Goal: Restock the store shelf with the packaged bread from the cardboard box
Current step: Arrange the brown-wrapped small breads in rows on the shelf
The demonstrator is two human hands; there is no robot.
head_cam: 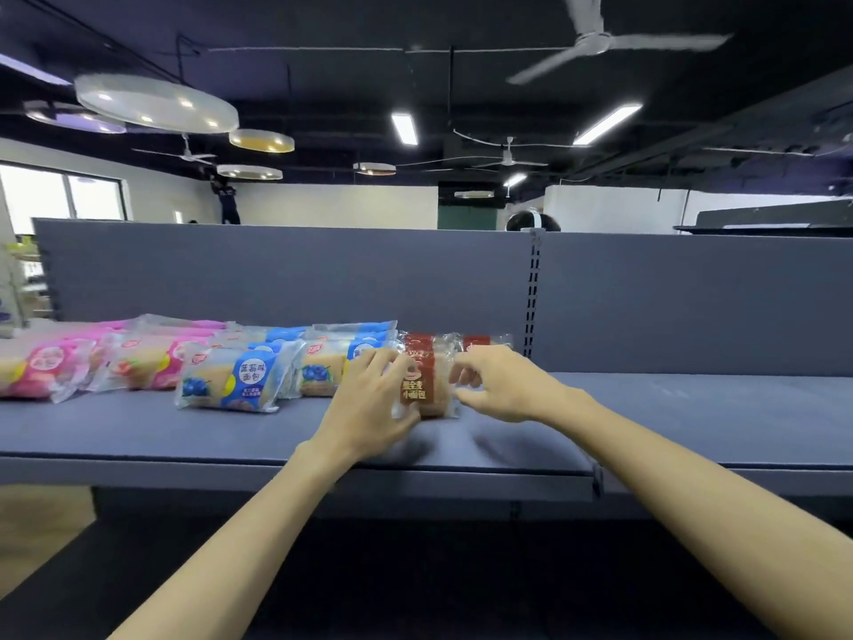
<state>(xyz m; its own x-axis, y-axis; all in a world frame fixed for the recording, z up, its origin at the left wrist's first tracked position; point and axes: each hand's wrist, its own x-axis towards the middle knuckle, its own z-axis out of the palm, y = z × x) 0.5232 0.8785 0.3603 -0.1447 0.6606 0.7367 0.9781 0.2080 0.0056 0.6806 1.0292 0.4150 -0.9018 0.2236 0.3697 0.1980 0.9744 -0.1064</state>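
Observation:
A brown-labelled bread packet (427, 385) stands on the grey shelf (692, 408), in front of more brown packets (480, 342). My left hand (374, 399) grips its left end and my right hand (498, 383) pinches its right end. Left of it lie rows of blue-labelled packets (235, 381) and, further left, pink-labelled packets (51, 367). The cardboard box is out of view.
The shelf's grey back panel (277, 274) rises behind the packets, with a slotted upright (533, 293) right of the brown ones. The shelf's front lip (231, 473) runs below my wrists. A person's head (531, 222) shows above the panel.

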